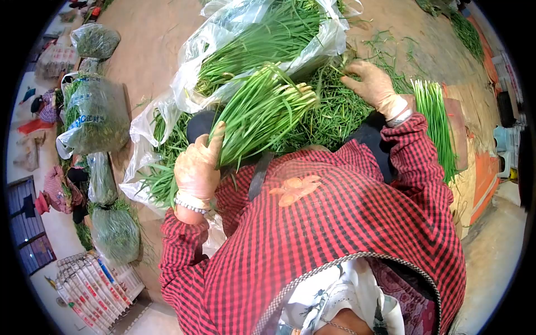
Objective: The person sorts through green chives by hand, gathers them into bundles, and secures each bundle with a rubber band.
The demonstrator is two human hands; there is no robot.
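Note:
My left hand (199, 169), in a pale thin glove, is closed around the leafy part of a bunch of garlic chives (262, 117), its index finger lying along the leaves. The cut pale ends point to the right. My right hand (371, 86), gloved too, hovers with thumb and fingers apart over a heap of loose green trimmings (335, 106); no stalks show in it. Beyond the bunch lies an opened clear plastic bag (192, 72) full of more chives (262, 42).
A neat row of chives (434, 125) rests on a brown board (456, 134) at my right. Several filled plastic bags (97, 114) line the left side, with stacked white-and-red boxes (97, 287) near them. Other people sit at far left. Scattered leaves lie on the floor (151, 39).

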